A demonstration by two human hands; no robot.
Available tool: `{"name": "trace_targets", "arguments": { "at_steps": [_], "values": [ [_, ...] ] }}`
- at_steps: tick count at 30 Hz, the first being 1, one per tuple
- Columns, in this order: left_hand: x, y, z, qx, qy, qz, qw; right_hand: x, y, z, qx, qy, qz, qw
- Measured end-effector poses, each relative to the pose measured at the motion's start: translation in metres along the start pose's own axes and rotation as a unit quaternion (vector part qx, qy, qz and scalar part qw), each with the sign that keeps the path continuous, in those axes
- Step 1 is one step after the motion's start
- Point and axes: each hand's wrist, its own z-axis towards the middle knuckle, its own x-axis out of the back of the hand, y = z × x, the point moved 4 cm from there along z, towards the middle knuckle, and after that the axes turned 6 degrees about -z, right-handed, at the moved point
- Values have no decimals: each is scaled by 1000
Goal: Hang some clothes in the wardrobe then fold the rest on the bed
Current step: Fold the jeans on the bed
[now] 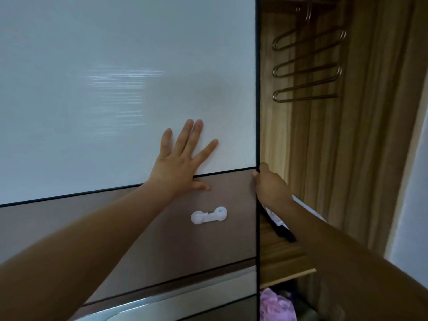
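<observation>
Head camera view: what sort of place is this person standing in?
Probably a home bedroom, at a wardrobe: a partly open panelled door, a tiered metal hanger hanging inside, and clothing on a wood-grain shelf.

Wardrobe [324, 158] part open, white/brown door [115, 89] at left.
Bare metal hanger [308, 66] up top; white/dark garment [274, 216] on shelf, purple cloth [273, 306] below.
</observation>
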Motion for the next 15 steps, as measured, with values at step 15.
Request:
{"name": "trace_targets", "arguments": {
  "at_steps": [15],
  "values": [
    [-1, 166, 137, -126, 117, 11, 985, 21, 122, -30, -70, -32, 49, 996]
  ]
}}
